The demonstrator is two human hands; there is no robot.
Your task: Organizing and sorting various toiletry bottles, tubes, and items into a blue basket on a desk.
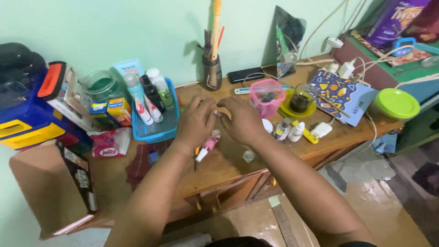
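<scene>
Both hands are hovering close together over the middle of the wooden table (228, 164), palms down, fingertips nearly meeting. The left hand (195, 122) has a loose, released grip, fingers spread and curled a bit, nothing in it that I can see. The right hand (242, 121) is the same deal, relaxed and not clamped on anything, though whether something tiny sits under the fingertips I can't tell. Right below the left hand lies a small pink tube (208, 146) with a white cap, flat on the table, not touched. Near the right wrist there's a little clear jar (248, 156) and, just beside the hand, two small white bottles (289, 130) plus a yellow clip-like thing (307, 134). Behind the right hand stands a pink plastic cup (267, 97), next to a glass of dark liquid (302, 98) on a yellow-green saucer. Left of the hands is a blue basket (157, 129) holding upright bottles and tubes, with a glass jar (99, 87) further left.
</scene>
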